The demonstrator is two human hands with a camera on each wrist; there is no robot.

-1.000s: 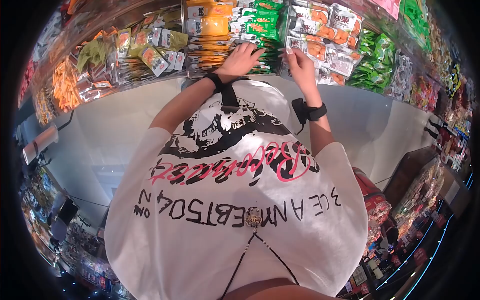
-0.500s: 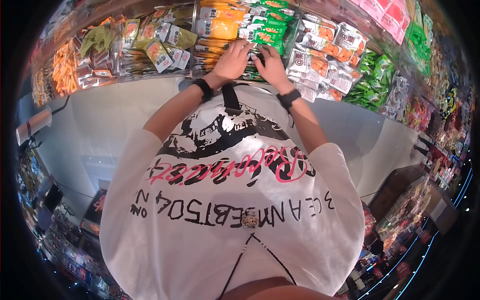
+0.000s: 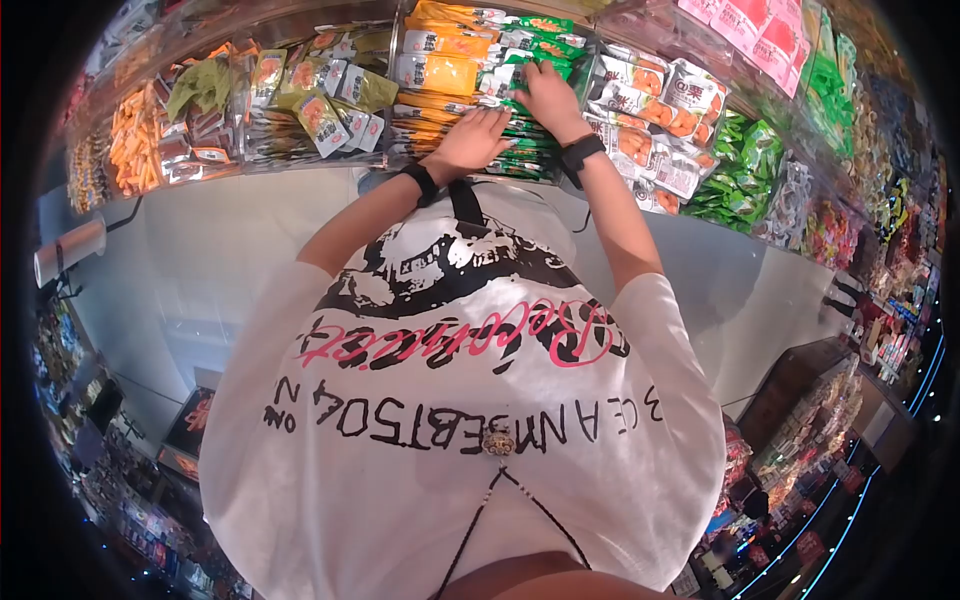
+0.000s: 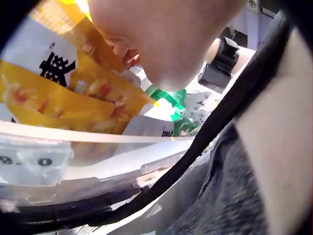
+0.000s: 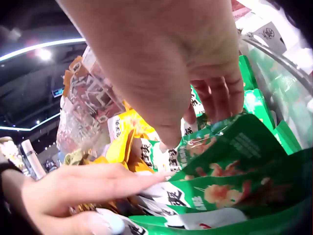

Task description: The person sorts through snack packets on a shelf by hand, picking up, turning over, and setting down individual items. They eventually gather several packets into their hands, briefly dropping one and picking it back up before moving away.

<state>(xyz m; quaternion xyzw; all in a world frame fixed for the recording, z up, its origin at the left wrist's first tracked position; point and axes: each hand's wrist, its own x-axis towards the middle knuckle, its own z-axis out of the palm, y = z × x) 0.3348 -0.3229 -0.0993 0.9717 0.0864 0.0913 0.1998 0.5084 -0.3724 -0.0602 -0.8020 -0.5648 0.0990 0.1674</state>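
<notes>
Orange packets [image 3: 436, 74] and green packets [image 3: 540, 48] stand in rows in one bin in the head view. My left hand [image 3: 472, 142] lies across the nearer packets; in the right wrist view its fingers [image 5: 98, 183] are extended over them. Farther in, my right hand [image 3: 550, 100] reaches among the green packets. Its fingers point down behind a green packet [image 5: 230, 171], with the thumb apart on the white printed part; the fingertips are partly hidden. In the left wrist view, yellow-orange packets [image 4: 88, 98] are beside my left hand [image 4: 161, 39].
White packets with orange pictures [image 3: 640, 145] fill the bin at right, and olive packets [image 3: 320, 120] the one at left. A clear bin edge [image 4: 98, 134] runs beside the left hand. Pink packages [image 3: 750, 35] are at upper right.
My right hand has moved from the white packets to the green ones, first near the left hand, then farther into the bin. The left hand has shifted slightly nearer the front.
</notes>
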